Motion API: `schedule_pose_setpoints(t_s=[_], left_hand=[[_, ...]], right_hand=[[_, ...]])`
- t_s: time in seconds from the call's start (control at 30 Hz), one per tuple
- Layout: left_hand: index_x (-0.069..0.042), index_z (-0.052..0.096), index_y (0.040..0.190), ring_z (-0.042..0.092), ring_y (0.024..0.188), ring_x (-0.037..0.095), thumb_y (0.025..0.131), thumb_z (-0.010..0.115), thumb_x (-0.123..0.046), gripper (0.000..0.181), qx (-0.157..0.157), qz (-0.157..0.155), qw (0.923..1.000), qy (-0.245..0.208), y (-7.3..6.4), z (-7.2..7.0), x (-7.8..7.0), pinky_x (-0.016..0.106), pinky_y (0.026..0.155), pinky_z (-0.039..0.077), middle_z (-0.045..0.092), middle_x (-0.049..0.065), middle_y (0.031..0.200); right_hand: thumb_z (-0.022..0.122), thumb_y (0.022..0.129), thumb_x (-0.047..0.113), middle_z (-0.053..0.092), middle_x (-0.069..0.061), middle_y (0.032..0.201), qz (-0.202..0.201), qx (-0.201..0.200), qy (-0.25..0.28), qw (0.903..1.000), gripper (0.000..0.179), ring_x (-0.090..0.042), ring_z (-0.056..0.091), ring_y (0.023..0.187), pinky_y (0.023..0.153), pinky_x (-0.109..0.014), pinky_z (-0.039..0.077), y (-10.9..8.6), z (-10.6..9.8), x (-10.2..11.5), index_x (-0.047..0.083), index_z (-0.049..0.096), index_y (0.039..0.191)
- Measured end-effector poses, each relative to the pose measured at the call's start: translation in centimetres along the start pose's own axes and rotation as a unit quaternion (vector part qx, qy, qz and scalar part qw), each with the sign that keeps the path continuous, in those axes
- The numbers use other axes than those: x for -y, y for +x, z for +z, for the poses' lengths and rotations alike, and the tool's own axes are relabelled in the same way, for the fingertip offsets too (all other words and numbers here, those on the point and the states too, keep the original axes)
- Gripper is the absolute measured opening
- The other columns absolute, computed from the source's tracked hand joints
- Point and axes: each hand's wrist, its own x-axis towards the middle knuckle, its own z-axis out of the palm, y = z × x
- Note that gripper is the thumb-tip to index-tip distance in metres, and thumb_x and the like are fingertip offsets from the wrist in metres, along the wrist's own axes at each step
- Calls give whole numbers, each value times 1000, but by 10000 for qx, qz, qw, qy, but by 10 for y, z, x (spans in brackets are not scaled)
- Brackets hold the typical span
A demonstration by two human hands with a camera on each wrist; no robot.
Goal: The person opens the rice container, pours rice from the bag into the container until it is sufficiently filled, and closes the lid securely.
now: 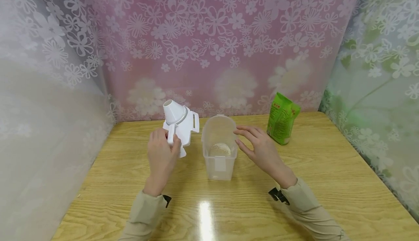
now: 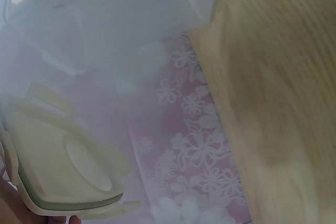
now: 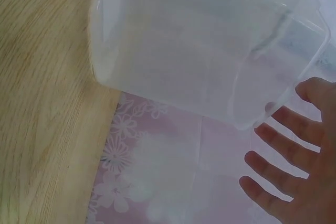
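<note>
My left hand (image 1: pixel 162 153) grips a white lid (image 1: pixel 188 128) by its edge, tilted up off the table; a white cone-shaped spout (image 1: pixel 174 112) stands out from it. In the left wrist view the lid's underside (image 2: pixel 58 150) shows, with an oval opening. A clear plastic container (image 1: pixel 220 170) stands upright and uncovered between my hands, a small heap of pale grains (image 1: pixel 220 148) in its bottom. My right hand (image 1: pixel 262 150) is at the container's right side, fingers spread and slightly bent. In the right wrist view its fingertips (image 3: pixel 268 129) are right at the container's rim.
A green printed bag (image 1: pixel 281 119) stands upright at the back right of the wooden table (image 1: pixel 131 204). Pink floral curtain (image 1: pixel 209 51) hangs behind the table's back edge, with pale curtains along the left and right sides.
</note>
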Motion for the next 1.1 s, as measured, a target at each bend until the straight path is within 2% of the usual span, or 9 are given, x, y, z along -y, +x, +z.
schedule_pose_setpoints(t_s=[0.33,0.53,0.7,0.93,1.1], left_hand=[[0,52,80,46,70,35,87,53,-27,28,307,-49,9986,438,-14,9,22,44,65,40,51,16,73],[2,54,81,48,73,35,87,57,-26,29,818,-33,9942,693,-19,11,33,44,68,41,52,16,74],[4,56,82,51,73,36,87,59,-26,31,1077,139,9889,1013,-25,16,42,44,69,43,54,17,74],[5,56,82,53,74,36,87,61,-24,30,1296,291,9833,1242,-27,17,49,44,71,45,55,17,75],[4,53,77,50,69,33,87,64,-24,31,1347,605,9770,1537,-29,19,54,41,64,45,52,16,72]], right_hand=[[77,90,18,66,-13,129,-11,44,105,9999,33,-32,60,118,94,-50,52,-1,1,0,9,71,121],[77,91,19,66,-12,129,63,32,131,9999,32,-32,60,118,95,-49,52,-1,0,2,10,72,120],[76,91,19,66,-10,130,129,55,121,9998,31,-31,61,116,93,-48,53,-1,0,2,11,72,120],[76,91,20,67,-9,129,131,12,121,9998,31,-30,62,115,90,-47,54,-2,0,2,11,72,121],[76,91,20,67,-10,129,164,24,135,9998,31,-30,62,115,91,-47,54,-2,0,1,11,72,121]])
